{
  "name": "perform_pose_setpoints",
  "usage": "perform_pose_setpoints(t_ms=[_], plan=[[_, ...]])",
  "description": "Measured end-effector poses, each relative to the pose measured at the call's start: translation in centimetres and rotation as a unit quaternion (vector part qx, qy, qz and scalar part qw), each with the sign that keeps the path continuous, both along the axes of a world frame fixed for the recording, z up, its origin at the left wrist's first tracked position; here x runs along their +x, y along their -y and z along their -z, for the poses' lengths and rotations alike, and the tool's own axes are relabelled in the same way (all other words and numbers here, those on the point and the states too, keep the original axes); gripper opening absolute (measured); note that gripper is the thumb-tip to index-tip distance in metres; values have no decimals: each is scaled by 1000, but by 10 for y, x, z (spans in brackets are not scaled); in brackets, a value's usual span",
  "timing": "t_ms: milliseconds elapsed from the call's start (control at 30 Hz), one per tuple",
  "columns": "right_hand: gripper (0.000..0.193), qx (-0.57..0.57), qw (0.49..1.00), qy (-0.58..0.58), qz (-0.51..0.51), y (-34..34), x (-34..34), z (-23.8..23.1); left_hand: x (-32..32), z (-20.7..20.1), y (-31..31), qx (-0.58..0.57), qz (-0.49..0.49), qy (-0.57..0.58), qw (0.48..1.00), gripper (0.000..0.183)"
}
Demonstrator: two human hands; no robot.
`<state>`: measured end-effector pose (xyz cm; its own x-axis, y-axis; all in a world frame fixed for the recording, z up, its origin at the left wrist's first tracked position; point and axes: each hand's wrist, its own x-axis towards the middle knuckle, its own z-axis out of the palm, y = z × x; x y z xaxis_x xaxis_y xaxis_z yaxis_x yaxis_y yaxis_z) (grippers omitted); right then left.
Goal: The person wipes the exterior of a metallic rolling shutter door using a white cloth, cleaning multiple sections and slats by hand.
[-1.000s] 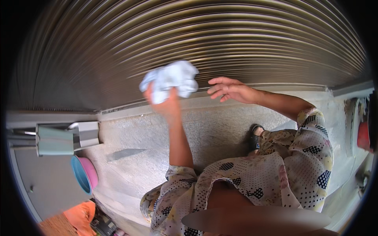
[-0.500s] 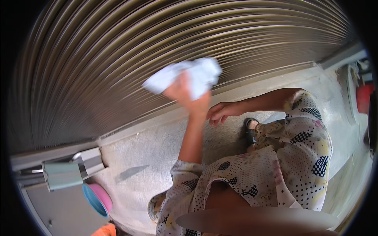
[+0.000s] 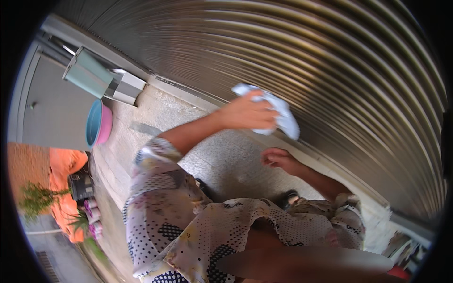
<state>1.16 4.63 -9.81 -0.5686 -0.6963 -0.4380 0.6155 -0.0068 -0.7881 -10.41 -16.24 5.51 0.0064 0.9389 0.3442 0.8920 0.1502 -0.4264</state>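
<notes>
Left-hand grip [image 3: 249,113] holds a crumpled white fabric cloth [image 3: 286,120] that looks light, soft and hard to damage, probably best held by its bunched middle.

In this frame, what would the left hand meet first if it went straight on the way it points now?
Beyond the white cloth that the left hand grips, most likely the ribbed metal shutter; depth is unclear here, so the cloth may already be touching it.
</notes>
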Motion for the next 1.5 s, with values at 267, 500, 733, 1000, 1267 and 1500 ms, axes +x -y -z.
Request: perform_pose_setpoints(t_ms=[267,500,733,1000,1267,1500], plan=[[31,-27,998,-50,-28,12,-28,-16,-50,-39,158,324,-374,42,868,45],[35,0,997,-2,-79,26,-48,-17,-24,-48,61,222,-157,67,960,60],[44,-100,983,-143,-50,73,-107,-120,-54,-62,59,181,17,-89,979,19],[36,-71,989,-130,25,89,-118,-109,-103,-38,173,248,-134,-81,956,24],[32,-107,966,-204,118,139,-97,-74,-140,-36,255,459,-229,-43,857,37],[36,52,963,-225,139,111,-71,-121,-110,-98,167,815,-173,76,548,39]])
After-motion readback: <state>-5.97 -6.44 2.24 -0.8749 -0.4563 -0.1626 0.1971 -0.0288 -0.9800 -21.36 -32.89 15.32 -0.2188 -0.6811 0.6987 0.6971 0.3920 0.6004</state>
